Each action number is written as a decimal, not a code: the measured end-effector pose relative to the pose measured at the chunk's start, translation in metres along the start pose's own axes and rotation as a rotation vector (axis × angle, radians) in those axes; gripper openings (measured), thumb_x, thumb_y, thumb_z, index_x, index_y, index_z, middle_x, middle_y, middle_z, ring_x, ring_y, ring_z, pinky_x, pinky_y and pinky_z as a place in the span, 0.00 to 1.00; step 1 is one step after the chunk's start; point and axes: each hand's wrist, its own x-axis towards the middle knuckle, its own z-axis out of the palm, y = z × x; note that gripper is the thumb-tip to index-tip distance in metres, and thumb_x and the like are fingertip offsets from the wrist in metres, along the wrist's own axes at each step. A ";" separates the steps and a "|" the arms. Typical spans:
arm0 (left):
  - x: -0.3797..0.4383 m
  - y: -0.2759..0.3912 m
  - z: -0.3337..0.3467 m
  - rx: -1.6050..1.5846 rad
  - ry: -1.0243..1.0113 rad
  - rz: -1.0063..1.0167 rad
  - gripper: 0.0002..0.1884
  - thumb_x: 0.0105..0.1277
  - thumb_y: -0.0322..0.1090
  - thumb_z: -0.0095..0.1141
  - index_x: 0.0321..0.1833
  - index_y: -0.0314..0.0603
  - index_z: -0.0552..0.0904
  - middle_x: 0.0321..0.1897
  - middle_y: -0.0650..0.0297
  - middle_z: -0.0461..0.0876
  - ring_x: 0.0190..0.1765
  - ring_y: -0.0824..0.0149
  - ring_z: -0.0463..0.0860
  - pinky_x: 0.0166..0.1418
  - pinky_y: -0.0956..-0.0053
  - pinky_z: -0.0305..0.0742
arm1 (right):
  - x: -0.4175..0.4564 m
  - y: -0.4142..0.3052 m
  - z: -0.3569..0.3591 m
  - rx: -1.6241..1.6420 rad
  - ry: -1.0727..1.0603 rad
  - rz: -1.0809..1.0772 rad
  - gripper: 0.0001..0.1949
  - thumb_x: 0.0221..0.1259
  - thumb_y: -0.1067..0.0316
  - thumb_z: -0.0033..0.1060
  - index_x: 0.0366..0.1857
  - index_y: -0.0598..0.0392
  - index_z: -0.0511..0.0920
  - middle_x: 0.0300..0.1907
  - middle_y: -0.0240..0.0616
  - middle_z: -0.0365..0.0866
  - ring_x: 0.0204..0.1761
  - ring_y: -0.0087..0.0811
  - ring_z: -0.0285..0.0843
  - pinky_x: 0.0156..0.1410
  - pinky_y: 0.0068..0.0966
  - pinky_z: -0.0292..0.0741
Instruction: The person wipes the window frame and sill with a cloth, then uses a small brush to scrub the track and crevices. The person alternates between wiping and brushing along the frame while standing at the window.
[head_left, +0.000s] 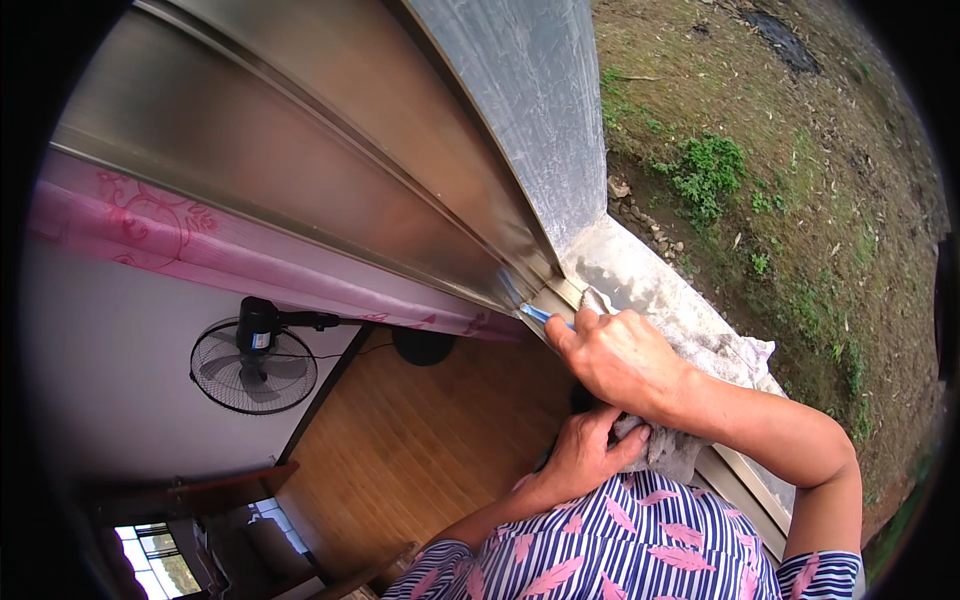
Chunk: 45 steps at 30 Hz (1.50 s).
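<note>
My right hand (626, 360) is closed around a blue-handled tool (541, 313), its tip at the lower corner of the window frame where the track meets the sliding panes. What kind of tool it is cannot be told. Just below, my left hand (589, 454) rests on a grey-white soiled cloth (664, 450), thumb over its edge. More of the cloth lies under and beyond my right forearm, spread over the metal window track (739, 487) and the outer sill (645, 277). The frosted glass pane (277, 165) stands at the upper left of my hands.
A pink patterned curtain (255, 251) hangs along the inner side of the window. Indoors, a black electric fan (253, 367) stands over the wooden floor (427, 427), near dark furniture (247, 555). Outside, a grey wall (532, 97) borders sloping ground with weeds (709, 176).
</note>
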 end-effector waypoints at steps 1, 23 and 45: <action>0.000 0.000 0.000 0.010 -0.004 -0.002 0.18 0.62 0.36 0.61 0.52 0.33 0.77 0.39 0.43 0.82 0.43 0.43 0.83 0.44 0.58 0.78 | -0.002 0.000 -0.003 0.005 0.017 0.002 0.12 0.52 0.73 0.54 0.40 0.62 0.71 0.28 0.50 0.78 0.27 0.49 0.82 0.29 0.40 0.79; -0.019 -0.023 -0.014 -0.812 0.460 -0.055 0.20 0.80 0.40 0.35 0.60 0.30 0.73 0.54 0.58 0.78 0.58 0.67 0.77 0.64 0.74 0.68 | -0.057 0.048 -0.062 0.249 -0.023 0.361 0.09 0.59 0.69 0.56 0.41 0.58 0.77 0.22 0.54 0.78 0.30 0.52 0.80 0.38 0.43 0.75; -0.007 0.001 -0.042 -0.530 0.776 -0.015 0.19 0.77 0.40 0.47 0.61 0.31 0.74 0.50 0.65 0.80 0.51 0.75 0.76 0.57 0.80 0.68 | -0.068 0.015 -0.060 0.441 -0.038 0.223 0.09 0.64 0.68 0.57 0.45 0.56 0.78 0.24 0.46 0.79 0.27 0.44 0.80 0.34 0.36 0.73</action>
